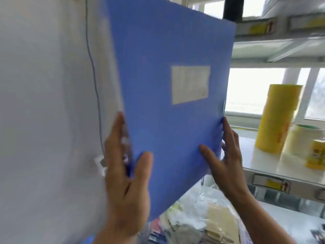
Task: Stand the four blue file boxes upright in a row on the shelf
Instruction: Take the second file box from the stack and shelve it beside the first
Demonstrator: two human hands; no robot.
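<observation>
One blue file box (pixel 163 85) fills the middle of the view, held upright and slightly tilted, its broad face with a pale label toward me. My left hand (pixel 126 182) grips its lower left edge, thumb on the face and fingers behind. On the lower right edge sits my right hand (pixel 226 162), thumb across the face. The box hangs in front of the left end of the white shelf (pixel 263 170). No other blue file boxes are visible; the held one hides whatever is behind it.
A white wall with a thin cable (pixel 95 81) lies at left. On the shelf at right stand a tall yellow roll (pixel 277 118), a pale roll (pixel 299 143) and a small yellow container (pixel 316 154). Bagged papers (pixel 202 217) lie below.
</observation>
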